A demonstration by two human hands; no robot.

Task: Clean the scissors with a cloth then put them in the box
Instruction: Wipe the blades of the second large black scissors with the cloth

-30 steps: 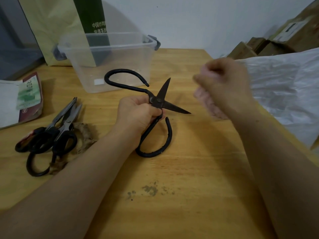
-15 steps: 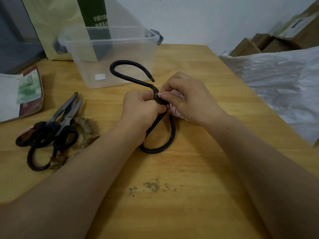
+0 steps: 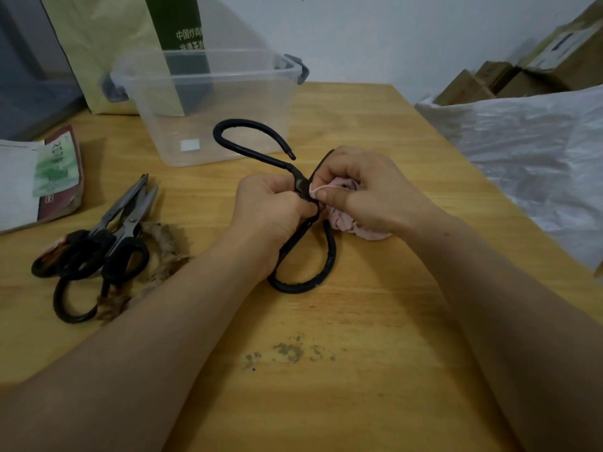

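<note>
Scissors (image 3: 298,181) clenched in left hand (image 3: 270,212), cloth (image 3: 342,221) pinched against them by right hand (image 3: 372,190) fingers (image 3: 342,166)

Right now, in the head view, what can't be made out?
Head view only:
- Blades of the large black scissors, held by the left hand: mostly hidden by the right hand and the pink cloth it grips; open or closed, unclear.
- Scissors pile at left: overlapping, count unclear.
- Paper bag: top cut off by the frame edge, print too small to read.
</note>
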